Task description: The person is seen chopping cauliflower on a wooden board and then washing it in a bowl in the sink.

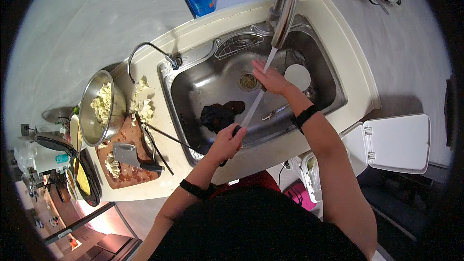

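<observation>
My left hand (226, 143) is closed around the black handle of what looks like a knife (252, 110), its long pale blade slanting up over the sink towards my other hand. Under the faucet (284, 25), my right hand (272, 79) is spread in the running water, near the blade's far end; whether they touch is unclear. Below both hands lies the steel sink (195, 79). A dark cloth-like item (217, 117) rests on its floor, left of the blade. Right of my right hand is a round white item (297, 77), and a slim metal utensil (275, 112) lies lower down.
Left of the sink, a cleaver (125, 154) lies on a brown cutting board (127, 179) beside a steel bowl (121, 105) of pale vegetable pieces. More pieces (143, 110) are scattered on the counter. A small curved tap (145, 43) stands behind. An open-lidded white bin (311, 188) is at lower right.
</observation>
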{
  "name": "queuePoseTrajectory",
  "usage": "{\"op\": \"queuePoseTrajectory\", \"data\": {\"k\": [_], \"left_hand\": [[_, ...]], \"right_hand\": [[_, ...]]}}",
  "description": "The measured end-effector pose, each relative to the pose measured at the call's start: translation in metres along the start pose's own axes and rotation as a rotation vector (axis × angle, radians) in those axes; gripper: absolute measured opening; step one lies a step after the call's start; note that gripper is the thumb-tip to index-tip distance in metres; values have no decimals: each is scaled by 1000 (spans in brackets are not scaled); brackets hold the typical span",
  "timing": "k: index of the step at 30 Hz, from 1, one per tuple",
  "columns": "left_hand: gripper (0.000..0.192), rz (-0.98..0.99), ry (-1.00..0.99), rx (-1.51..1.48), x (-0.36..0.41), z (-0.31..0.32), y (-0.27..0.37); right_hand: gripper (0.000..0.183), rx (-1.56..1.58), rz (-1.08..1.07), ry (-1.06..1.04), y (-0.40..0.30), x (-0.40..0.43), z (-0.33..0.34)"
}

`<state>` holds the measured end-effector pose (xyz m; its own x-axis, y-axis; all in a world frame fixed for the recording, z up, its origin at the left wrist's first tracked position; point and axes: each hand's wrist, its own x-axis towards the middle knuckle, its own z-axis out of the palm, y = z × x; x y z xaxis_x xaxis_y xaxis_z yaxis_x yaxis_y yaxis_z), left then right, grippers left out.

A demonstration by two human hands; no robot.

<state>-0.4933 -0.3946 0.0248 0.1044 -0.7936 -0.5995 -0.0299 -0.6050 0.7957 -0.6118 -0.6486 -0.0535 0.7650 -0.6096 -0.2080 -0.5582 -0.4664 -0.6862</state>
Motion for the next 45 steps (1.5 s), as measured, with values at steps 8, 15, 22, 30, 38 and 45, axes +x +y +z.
{"op": "queuePoseTrajectory", "data": {"k": [8, 15, 22, 30, 38, 45], "left_hand": [[31, 76, 14, -57, -2, -12, -19], [30, 52, 1, -197, -3, -23, -14], [26, 188, 73, -24, 4, -15, -38], [44, 334, 494, 1008, -4, -20, -10], [45, 354, 623, 1232, -14, -30, -8], [44, 244, 574, 1211, -26, -21, -22]], "right_hand": [[61, -77, -190, -13, -11, -11, -7], [60, -202, -299, 36, -34, -26, 6], [48, -662, -13, -144, 13, -7, -37], [47, -384, -279, 581, -41, -47, -12], [61, -799, -399, 310, -59, -53, -5], [61, -786, -81, -39, -15, -26, -20]]}}
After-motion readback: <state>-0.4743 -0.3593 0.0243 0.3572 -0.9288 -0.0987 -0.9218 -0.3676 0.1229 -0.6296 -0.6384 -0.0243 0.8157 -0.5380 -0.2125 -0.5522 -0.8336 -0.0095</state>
